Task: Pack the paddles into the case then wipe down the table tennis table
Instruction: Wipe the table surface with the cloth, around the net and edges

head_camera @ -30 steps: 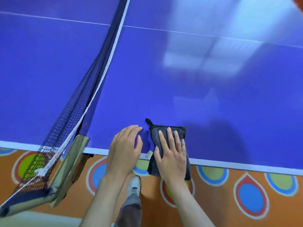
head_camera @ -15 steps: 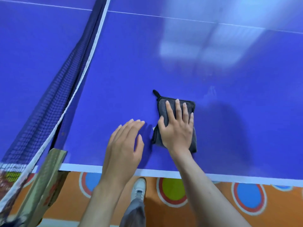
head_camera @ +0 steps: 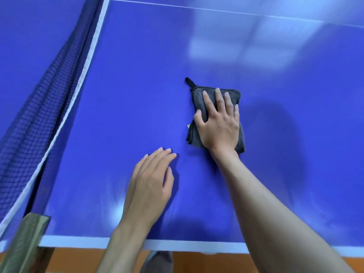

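A folded dark grey cloth (head_camera: 199,95) with a small hanging loop lies on the blue table tennis table (head_camera: 137,95). My right hand (head_camera: 218,125) presses flat on the cloth, fingers straight and spread, covering most of it. My left hand (head_camera: 151,182) hovers or rests just over the table surface nearer the front edge, fingers relaxed and holding nothing. No paddles or case are in view.
The dark net (head_camera: 49,91) with its white top band runs along the left, ending at a wooden-looking net post (head_camera: 25,245) at the bottom left. The table's white front edge line (head_camera: 177,245) crosses the bottom. An orange floor and my shoe (head_camera: 157,261) show below.
My right hand has pushed the cloth away from the table's front edge toward the middle. My left hand has followed forward over the table.
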